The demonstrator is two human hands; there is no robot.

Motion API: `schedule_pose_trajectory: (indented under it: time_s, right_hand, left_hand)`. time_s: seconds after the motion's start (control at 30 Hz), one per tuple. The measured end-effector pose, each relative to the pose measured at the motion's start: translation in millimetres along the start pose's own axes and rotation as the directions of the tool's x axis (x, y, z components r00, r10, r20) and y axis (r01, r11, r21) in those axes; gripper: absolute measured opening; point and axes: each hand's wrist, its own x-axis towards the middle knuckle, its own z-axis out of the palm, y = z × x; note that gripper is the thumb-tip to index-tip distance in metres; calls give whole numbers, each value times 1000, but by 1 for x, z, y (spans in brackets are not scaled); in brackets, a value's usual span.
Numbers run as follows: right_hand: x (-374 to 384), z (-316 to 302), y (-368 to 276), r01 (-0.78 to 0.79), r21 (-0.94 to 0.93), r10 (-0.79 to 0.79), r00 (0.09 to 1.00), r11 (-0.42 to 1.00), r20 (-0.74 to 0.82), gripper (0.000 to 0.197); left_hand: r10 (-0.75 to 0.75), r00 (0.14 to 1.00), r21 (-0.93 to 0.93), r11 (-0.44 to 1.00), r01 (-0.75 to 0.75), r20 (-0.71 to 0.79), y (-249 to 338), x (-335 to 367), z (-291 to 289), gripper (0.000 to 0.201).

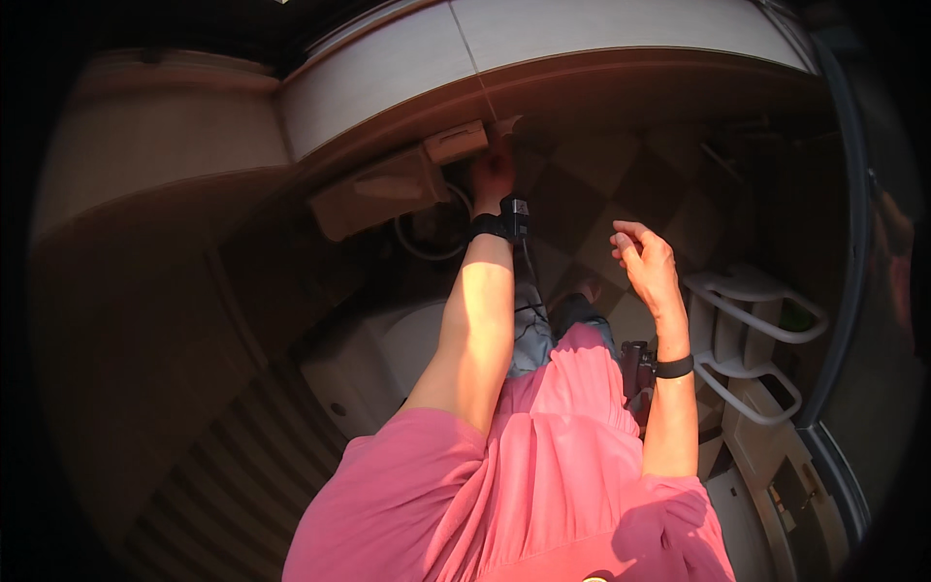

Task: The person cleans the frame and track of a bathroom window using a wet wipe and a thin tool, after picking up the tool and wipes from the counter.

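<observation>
My left hand reaches forward to the far wall, in deep shadow. Its fingers look drawn together, and a small pale scrap, perhaps paper or cloth, shows just beyond them. Shadow hides how they hold it. Close on its left, a small pale box sits beside a larger beige box-shaped holder at the wall. My right hand hangs in sunlight over the tiled floor, fingers loosely bent and slightly apart, with nothing seen in them.
White shelves with rounded rails stand to the right of my right forearm. A pale rounded fixture lies left of my left arm. The floor has checkered tiles. A dark ring-shaped hose or rim shows below the beige holder.
</observation>
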Motion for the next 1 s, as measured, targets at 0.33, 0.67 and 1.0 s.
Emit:
schedule_pose_trajectory:
  time_s: [0.33,0.67,1.0]
  right_hand:
    - [-1,-14,24,60,115,-43,988,992,-146,25]
    - [0,-20,61,78,172,-32,965,982,-260,24]
    - [-8,-21,88,-43,158,88,954,986,-287,24]
  left_hand:
    - [475,855,606,749,-269,-207,14,13,53,38]
    - [547,837,884,391,-257,2,40,20,113,47]
    - [25,788,366,894,258,-615,93,71,23,34]
